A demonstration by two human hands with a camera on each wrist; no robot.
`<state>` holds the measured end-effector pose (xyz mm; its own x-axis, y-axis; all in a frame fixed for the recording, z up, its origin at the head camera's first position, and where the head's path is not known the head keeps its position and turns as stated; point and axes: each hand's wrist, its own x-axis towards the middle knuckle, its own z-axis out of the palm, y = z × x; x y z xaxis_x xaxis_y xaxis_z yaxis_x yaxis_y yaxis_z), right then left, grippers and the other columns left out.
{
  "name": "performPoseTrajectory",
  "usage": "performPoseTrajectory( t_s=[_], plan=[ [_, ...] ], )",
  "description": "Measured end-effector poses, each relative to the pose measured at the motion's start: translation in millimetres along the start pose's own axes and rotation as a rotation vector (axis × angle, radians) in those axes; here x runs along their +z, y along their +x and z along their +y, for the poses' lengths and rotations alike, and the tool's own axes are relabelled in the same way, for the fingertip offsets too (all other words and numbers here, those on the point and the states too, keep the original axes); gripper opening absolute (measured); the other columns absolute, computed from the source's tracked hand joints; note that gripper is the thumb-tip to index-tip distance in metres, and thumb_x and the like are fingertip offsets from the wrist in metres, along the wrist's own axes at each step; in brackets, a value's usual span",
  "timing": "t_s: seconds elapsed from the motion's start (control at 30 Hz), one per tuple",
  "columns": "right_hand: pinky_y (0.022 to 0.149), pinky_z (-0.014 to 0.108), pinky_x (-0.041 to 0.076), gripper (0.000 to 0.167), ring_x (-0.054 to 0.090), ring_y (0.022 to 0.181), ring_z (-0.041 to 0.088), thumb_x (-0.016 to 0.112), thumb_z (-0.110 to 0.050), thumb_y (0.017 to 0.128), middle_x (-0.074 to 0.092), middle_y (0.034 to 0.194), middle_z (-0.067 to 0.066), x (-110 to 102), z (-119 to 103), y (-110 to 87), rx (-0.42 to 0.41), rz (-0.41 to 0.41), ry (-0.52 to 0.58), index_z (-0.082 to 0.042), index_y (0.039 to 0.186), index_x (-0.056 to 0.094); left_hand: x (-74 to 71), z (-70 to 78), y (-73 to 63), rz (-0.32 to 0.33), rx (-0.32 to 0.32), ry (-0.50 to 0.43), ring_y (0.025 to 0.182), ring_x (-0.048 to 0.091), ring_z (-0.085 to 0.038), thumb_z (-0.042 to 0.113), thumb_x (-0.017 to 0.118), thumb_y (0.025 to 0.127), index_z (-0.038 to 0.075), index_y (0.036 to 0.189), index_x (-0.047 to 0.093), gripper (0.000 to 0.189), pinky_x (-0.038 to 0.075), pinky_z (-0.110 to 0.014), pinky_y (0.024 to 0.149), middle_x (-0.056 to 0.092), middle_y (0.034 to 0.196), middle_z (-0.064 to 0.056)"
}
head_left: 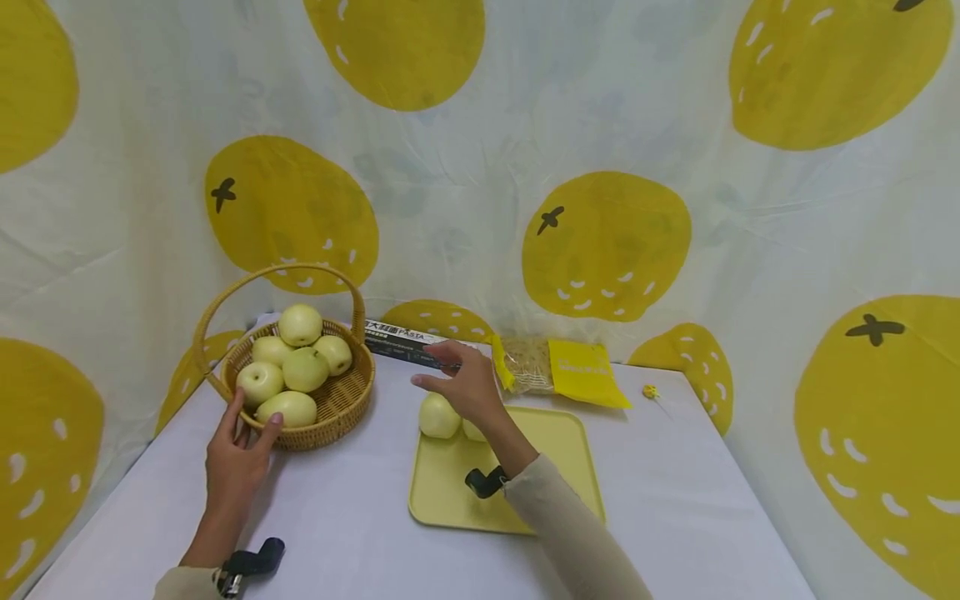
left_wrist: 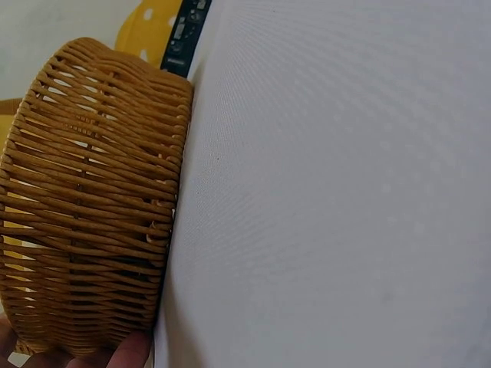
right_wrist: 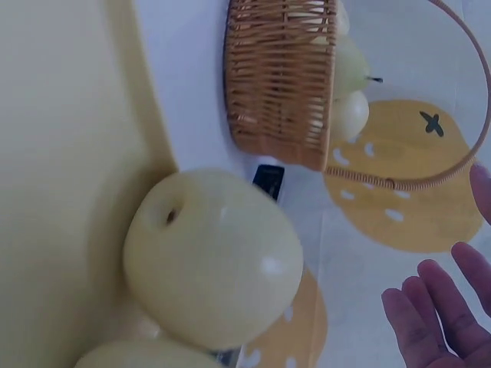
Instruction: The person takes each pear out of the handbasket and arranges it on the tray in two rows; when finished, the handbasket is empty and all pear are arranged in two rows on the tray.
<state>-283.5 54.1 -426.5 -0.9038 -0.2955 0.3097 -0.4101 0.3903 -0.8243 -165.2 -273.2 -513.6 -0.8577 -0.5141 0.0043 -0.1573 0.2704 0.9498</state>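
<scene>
Several pale yellow pears (head_left: 305, 369) fill a wicker basket (head_left: 352, 408) with a tall handle, at the left of the table. My left hand (head_left: 236, 462) rests against the basket's near left side, its thumb by the front pear (head_left: 288, 409); the left wrist view shows fingertips (left_wrist: 130, 350) on the woven outer wall. Above the left part of a yellow tray (head_left: 450, 504) is my right hand (head_left: 471, 385), fingers apart and nothing in them. Below it two pears (right_wrist: 215, 257) sit on the tray, the second partly covered by the hand in the head view.
Behind the tray lie a dark pasta box (head_left: 401, 342) and a yellow noodle packet (head_left: 588, 371). A small yellow item (head_left: 650, 391) is near the table's far right corner. Patterned cloth (head_left: 487, 225) hangs right behind the table (head_left: 667, 492).
</scene>
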Motion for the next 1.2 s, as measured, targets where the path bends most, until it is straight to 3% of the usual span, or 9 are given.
performPoseTrajectory(
  t_s=[0.43, 0.67, 0.93, 1.2],
  plan=[
    [0.103, 0.026, 0.063, 0.053, 0.069, 0.122, 0.017, 0.095, -0.03, 0.082, 0.074, 0.129, -0.005, 53, -27, 21.8, -0.006, -0.048, 0.067, -0.024, 0.13, 0.074, -1.1, 4.1, -1.2, 0.0, -0.001, -0.001, 0.165, 0.015, -0.034, 0.051, 0.063, 0.105, 0.043, 0.17, 0.01, 0.084, 0.027, -0.055, 0.133, 0.003, 0.179, 0.008],
    [0.108, 0.038, 0.062, 0.058, 0.067, 0.129, 0.025, 0.095, -0.031, 0.082, 0.071, 0.139, 0.0, 81, -37, 31.3, -0.004, -0.075, 0.087, -0.023, 0.135, 0.072, -0.5, 3.8, -1.6, 0.006, 0.0, 0.001, 0.166, 0.013, -0.03, 0.051, 0.063, 0.105, 0.042, 0.17, 0.011, 0.083, 0.025, -0.05, 0.134, 0.004, 0.179, 0.01],
    [0.106, 0.03, 0.06, 0.063, 0.067, 0.129, 0.018, 0.093, -0.036, 0.084, 0.07, 0.139, -0.001, 113, -44, 42.2, 0.006, -0.125, 0.037, -0.026, 0.141, 0.068, 0.7, 0.4, -0.4, 0.012, 0.001, 0.01, 0.165, 0.017, -0.034, 0.052, 0.062, 0.105, 0.043, 0.169, 0.011, 0.083, 0.029, -0.052, 0.131, 0.003, 0.179, 0.008],
    [0.104, 0.026, 0.059, 0.065, 0.065, 0.133, 0.026, 0.092, -0.031, 0.086, 0.068, 0.144, 0.001, 142, -52, 53.4, 0.035, -0.17, 0.015, -0.024, 0.145, 0.066, 0.4, -0.2, 0.0, 0.01, 0.001, 0.015, 0.164, 0.019, -0.035, 0.052, 0.063, 0.104, 0.044, 0.169, 0.011, 0.083, 0.03, -0.052, 0.129, 0.004, 0.179, 0.009]
  ],
)
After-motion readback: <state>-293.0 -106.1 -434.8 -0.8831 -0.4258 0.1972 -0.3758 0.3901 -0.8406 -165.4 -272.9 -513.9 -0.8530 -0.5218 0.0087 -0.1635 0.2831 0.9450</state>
